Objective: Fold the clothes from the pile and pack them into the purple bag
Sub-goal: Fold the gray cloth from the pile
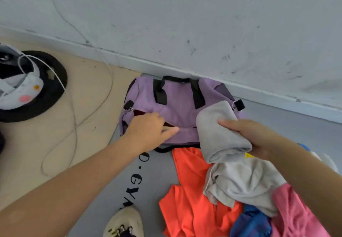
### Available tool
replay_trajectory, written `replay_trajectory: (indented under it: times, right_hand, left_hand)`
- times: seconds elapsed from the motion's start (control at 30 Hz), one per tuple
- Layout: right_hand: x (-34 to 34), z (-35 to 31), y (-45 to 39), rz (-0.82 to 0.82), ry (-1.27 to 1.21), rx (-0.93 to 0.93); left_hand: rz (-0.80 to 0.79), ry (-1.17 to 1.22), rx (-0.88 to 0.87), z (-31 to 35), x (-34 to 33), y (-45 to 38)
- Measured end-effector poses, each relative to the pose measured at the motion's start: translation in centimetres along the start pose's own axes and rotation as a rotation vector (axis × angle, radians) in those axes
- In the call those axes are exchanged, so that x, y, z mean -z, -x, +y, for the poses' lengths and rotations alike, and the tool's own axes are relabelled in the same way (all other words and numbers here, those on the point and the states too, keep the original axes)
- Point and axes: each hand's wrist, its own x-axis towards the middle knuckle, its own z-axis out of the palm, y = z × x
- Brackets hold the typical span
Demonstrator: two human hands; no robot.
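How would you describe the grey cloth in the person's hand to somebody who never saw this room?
Find the purple bag by the wall. At its right end, the right hand grips a folded grey cloth, the only garment lifted off the floor.

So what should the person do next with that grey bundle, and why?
Probably slide the folded grey cloth into the purple bag. The right hand grips it just beside the bag, while the left hand rests at the partly open zip, seemingly holding the opening ready.
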Motion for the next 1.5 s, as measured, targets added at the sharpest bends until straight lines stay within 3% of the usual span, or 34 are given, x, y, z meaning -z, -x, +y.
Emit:
replay_trajectory:
  times: [0.1, 0.2, 0.33, 0.43, 0.53, 0.6, 0.67, 0.77, 0.83, 0.93, 1.03, 1.17, 1.23, 1.37, 1.5]
  right_hand:
    - [-0.5, 1.3, -0.3, 0.053, 0.008, 0.019]
    - [-1.0, 1.7, -0.3, 0.007, 0.035, 0.019]
    - [-2.1, 0.7, -0.5, -0.164, 0.052, 0.006]
    - [-3.6, -1.2, -1.9, -0.194, 0.147, -0.001]
    - [-5.1, -3.2, -3.8, -0.249, 0.235, -0.058]
    - [-6.2, -4.2, -5.4, -0.259, 0.169, 0.014]
    - [-6.5, -4.5, -7.7, -0.036, 0.186, 0.265]
    - [-5.9, -5.5, -10.1, 0.467, 0.349, 0.649]
    - [-5.4, -5.7, -11.5, 0.563, 0.405, 0.713]
    - [-5.3, -4.8, -13.8, 0.516, 0.593, 0.578]
    - [-4.9, -3.0, -15.5, 0.350, 0.563, 0.307]
    - [-4.3, -1.7, -16.5, 0.359, 0.636, 0.008]
    - [-4.9, -1.7, -16.9, 0.322, 0.515, 0.002]
    - [-7.1, -1.7, -18.1, 0.187, 0.033, 0.078]
    - [-8.3, -0.9, -19.3, 0.248, 0.142, -0.029]
  left_hand:
    - [-0.165, -0.085, 0.089, -0.5, -0.9, -1.1]
    - [-0.217, 0.063, 0.132, -1.2, -0.6, -1.8]
    - [-0.015, 0.393, 0.134, -2.3, 1.1, -2.7]
    - [0.157, 0.564, 0.064, -2.2, 2.3, -3.0]
    - [0.197, 0.570, 0.031, -2.2, 2.8, -3.5]
    - [0.189, 0.526, -0.001, -2.6, 3.0, -3.7]
    - [0.178, 0.453, -0.017, -3.1, 2.9, -3.6]
    - [0.153, 0.375, -0.040, -3.7, 2.1, -2.9]
    - [0.125, 0.356, -0.021, -4.0, 1.4, -2.5]
    - [0.075, 0.364, 0.060, -4.6, 0.4, -2.3]
    - [0.006, 0.506, 0.085, -5.3, -0.4, -2.3]
    - [-0.008, 0.572, 0.076, -5.9, -1.0, -2.6]
    - [0.002, 0.560, 0.064, -5.9, -1.3, -2.7]
    - [-0.005, 0.500, 0.076, -5.6, -1.2, -2.8]
    - [-0.023, 0.452, 0.147, -5.3, -0.5, -2.6]
